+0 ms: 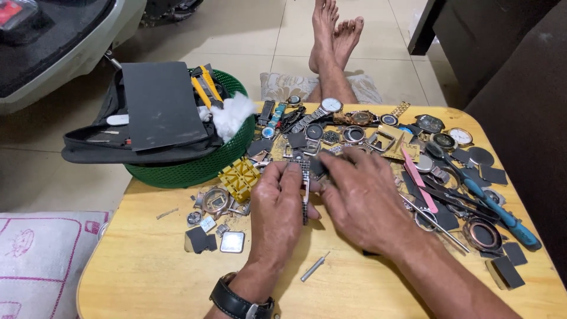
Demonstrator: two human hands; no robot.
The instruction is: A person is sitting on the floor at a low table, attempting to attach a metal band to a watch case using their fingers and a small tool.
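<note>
My left hand and my right hand meet over the middle of a low wooden table. Between them they hold a small dark watch with a metal link strap that hangs down between the fingers. The left hand pinches the strap from the left; the right hand's fingers close on the watch head from the right. A black watch sits on my left wrist. A small metal pin lies on the table just below the hands.
Several watches, cases and straps litter the table's far half. A yellow holder block lies left of the hands. A green basket holds a black pouch, cotton and a yellow knife. Blue-handled tools lie right. Someone's bare feet rest beyond.
</note>
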